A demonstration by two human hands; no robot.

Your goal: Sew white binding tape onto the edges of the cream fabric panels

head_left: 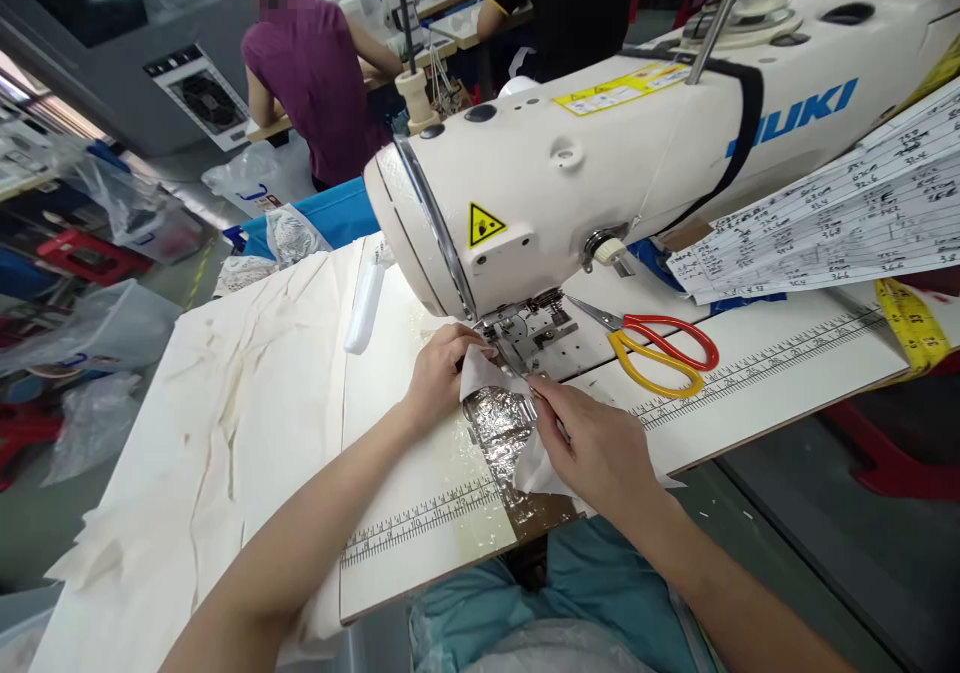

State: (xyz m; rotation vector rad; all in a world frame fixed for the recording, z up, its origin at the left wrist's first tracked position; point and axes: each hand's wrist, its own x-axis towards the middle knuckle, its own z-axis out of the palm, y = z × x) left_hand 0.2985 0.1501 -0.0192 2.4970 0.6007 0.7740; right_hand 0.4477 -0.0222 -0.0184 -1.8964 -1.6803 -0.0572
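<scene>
Through the head camera, your left hand (439,375) is in close to the needle area of the white sewing machine (517,193), its fingers bent over a small piece of pale cloth (480,373); whether they pinch it or only press it down, you cannot tell from here. Your right hand (604,443) is gripping, thumb and forefinger brought together at the cloth's right edge. The cloth lies between your two hands, just in front of the presser foot, and over the upper end of a shiny, clear-covered strip (504,431). More pale material shows below your right fingers, though you cannot tell whether it is the same piece.

To the right of the needle area, scissors (621,327) with one red and one yellow handle lie on the worktop (390,348), blades toward the machine. A printed ruler scale (757,361) runs near the front edge, and a yellow tape measure (910,321) hangs at far right, below handwritten sheets (840,203). On your left, large pale fabric panels (217,423) spread across the surface. Beyond the machine, a person in a purple top (319,83) sits with their back to you.
</scene>
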